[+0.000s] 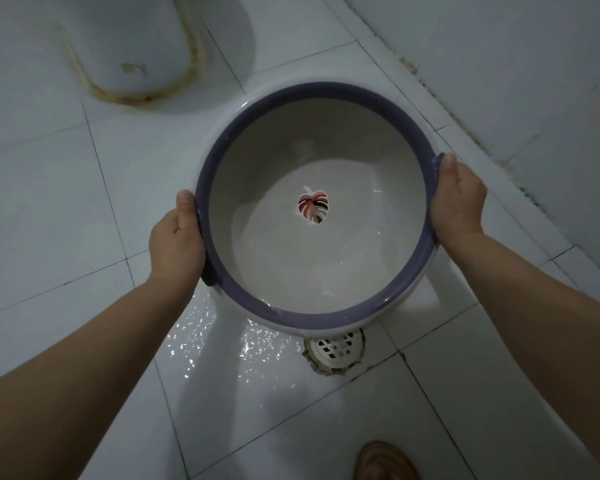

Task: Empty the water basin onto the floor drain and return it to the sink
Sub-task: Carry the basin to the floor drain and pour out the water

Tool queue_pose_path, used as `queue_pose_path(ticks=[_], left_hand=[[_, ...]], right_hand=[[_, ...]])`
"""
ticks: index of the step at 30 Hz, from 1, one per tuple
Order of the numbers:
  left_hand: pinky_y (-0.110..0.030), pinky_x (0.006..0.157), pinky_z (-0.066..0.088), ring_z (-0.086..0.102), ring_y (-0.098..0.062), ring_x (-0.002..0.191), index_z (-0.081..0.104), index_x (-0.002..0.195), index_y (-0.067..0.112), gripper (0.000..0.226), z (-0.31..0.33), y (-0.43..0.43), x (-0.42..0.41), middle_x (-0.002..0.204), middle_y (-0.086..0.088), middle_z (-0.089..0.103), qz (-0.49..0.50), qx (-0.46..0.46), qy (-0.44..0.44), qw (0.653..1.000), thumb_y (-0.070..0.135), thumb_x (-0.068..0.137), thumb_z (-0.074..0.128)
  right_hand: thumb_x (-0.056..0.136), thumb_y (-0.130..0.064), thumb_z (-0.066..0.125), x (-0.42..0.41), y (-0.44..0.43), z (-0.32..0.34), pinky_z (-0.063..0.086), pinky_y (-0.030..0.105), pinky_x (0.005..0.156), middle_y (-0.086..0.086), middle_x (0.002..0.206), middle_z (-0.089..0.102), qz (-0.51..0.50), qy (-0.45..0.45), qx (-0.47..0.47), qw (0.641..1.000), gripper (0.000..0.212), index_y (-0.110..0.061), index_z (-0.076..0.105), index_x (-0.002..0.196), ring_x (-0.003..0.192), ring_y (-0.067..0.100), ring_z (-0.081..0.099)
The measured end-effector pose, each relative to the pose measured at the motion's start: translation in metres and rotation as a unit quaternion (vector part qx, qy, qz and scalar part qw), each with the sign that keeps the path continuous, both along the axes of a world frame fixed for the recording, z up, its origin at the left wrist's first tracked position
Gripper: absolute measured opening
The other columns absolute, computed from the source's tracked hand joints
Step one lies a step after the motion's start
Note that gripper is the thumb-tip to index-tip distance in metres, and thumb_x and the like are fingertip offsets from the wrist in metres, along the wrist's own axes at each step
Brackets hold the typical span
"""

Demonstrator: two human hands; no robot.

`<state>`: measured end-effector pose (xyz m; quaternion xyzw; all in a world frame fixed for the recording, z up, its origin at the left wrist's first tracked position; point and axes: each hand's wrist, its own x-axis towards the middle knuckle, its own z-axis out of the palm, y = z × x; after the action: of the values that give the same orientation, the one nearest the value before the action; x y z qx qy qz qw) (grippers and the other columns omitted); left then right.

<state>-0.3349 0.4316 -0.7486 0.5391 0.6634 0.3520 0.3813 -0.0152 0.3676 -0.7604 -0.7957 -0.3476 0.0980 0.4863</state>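
A round white basin (291,140) with a purple rim and a leaf picture on its bottom hangs above the tiled floor. A little water lies in its near side. My left hand (175,237) grips the rim on the left and my right hand (458,199) grips it on the right, thumbs on top. The basin tilts slightly toward me. The floor drain (335,348), a round grate in a chipped tile, lies just below the basin's near edge and is partly hidden by it. Wet, glistening floor (222,341) spreads left of the drain. The sink is out of view.
A white toilet base (129,46) with a stained seam stands at the upper left. A tiled wall (534,81) runs along the right, with a dirty joint at the floor. The toe of a brown slipper (385,462) shows at the bottom edge.
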Motion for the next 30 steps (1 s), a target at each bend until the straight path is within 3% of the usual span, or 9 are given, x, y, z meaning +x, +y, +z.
queue_pose_path(ticks=[10, 13, 15, 17, 19, 22, 26, 30], left_hand=[[-0.029, 0.054, 0.036, 0.042, -0.016, 0.057, 0.041, 0.058, 0.015, 0.054, 0.0001, -0.0021, -0.0019, 0.060, -0.004, 0.045, -0.006, 0.001, 0.006, 1.000, 0.050, 0.095, 0.022], [-0.030, 0.054, 0.036, 0.043, -0.016, 0.058, 0.042, 0.060, 0.012, 0.055, 0.0004, -0.0030, -0.0024, 0.061, -0.004, 0.046, -0.005, 0.005, 0.007, 1.000, 0.050, 0.095, 0.022], [-0.030, 0.055, 0.037, 0.043, -0.017, 0.058, 0.043, 0.062, 0.012, 0.055, 0.0000, -0.0035, -0.0026, 0.061, -0.004, 0.047, -0.004, 0.004, 0.004, 1.000, 0.050, 0.095, 0.021], [-0.030, 0.054, 0.036, 0.042, -0.016, 0.057, 0.041, 0.060, 0.014, 0.054, -0.0005, -0.0040, -0.0031, 0.061, -0.004, 0.045, -0.001, 0.005, 0.002, 1.000, 0.050, 0.095, 0.022], [-0.030, 0.054, 0.036, 0.042, -0.017, 0.057, 0.041, 0.060, 0.014, 0.054, -0.0015, -0.0037, -0.0038, 0.060, -0.004, 0.045, -0.001, 0.006, 0.001, 1.000, 0.050, 0.095, 0.022], [-0.031, 0.058, 0.038, 0.045, -0.019, 0.061, 0.044, 0.062, 0.013, 0.055, -0.0037, -0.0041, -0.0046, 0.062, -0.005, 0.047, -0.001, 0.007, 0.000, 1.000, 0.051, 0.095, 0.021], [-0.037, 0.069, 0.044, 0.051, -0.025, 0.072, 0.053, 0.077, 0.003, 0.062, -0.0046, -0.0036, -0.0042, 0.070, -0.010, 0.053, 0.001, -0.002, 0.001, 1.000, 0.053, 0.094, 0.020], [-0.031, 0.059, 0.040, 0.046, -0.019, 0.063, 0.047, 0.068, 0.010, 0.057, -0.0031, -0.0044, -0.0038, 0.064, -0.005, 0.048, 0.000, -0.001, -0.003, 1.000, 0.053, 0.094, 0.021]], right_hand=[[0.097, -0.029, 0.031, -0.0020, -0.0021, 0.0002, 0.034, 0.018, 0.061, 0.001, 0.085, 0.057, 0.002, -0.002, 0.004, 1.000, 0.038, -0.011, 0.065, 0.094, 0.080, 0.014, 0.051], [0.097, -0.029, 0.031, -0.0023, -0.0033, 0.0004, 0.032, 0.001, 0.057, 0.000, 0.086, 0.057, 0.002, -0.009, 0.001, 1.000, 0.038, -0.011, 0.065, 0.094, 0.080, 0.013, 0.051], [0.097, -0.029, 0.031, -0.0021, -0.0039, 0.0008, 0.030, -0.004, 0.056, 0.000, 0.085, 0.057, 0.002, -0.010, 0.000, 1.000, 0.039, -0.010, 0.065, 0.095, 0.080, 0.013, 0.051], [0.097, -0.029, 0.031, -0.0021, -0.0042, 0.0010, 0.034, 0.002, 0.057, 0.000, 0.085, 0.057, 0.004, -0.009, 0.002, 1.000, 0.039, -0.010, 0.065, 0.095, 0.080, 0.013, 0.051], [0.097, -0.029, 0.031, -0.0022, -0.0039, 0.0017, 0.035, 0.017, 0.059, 0.000, 0.085, 0.057, 0.005, -0.006, 0.001, 1.000, 0.039, -0.010, 0.065, 0.095, 0.080, 0.013, 0.051], [0.098, -0.028, 0.031, -0.0029, -0.0035, 0.0031, 0.033, 0.017, 0.061, 0.001, 0.086, 0.057, 0.006, -0.010, 0.003, 1.000, 0.038, -0.010, 0.065, 0.095, 0.081, 0.014, 0.051], [0.098, -0.026, 0.032, -0.0034, -0.0039, 0.0041, 0.029, -0.005, 0.055, 0.001, 0.085, 0.057, 0.004, -0.015, -0.002, 1.000, 0.036, -0.013, 0.065, 0.094, 0.080, 0.014, 0.051], [0.098, -0.028, 0.031, -0.0030, -0.0049, 0.0026, 0.029, -0.006, 0.054, 0.001, 0.084, 0.057, 0.006, -0.012, -0.001, 1.000, 0.037, -0.012, 0.065, 0.093, 0.079, 0.014, 0.051]])
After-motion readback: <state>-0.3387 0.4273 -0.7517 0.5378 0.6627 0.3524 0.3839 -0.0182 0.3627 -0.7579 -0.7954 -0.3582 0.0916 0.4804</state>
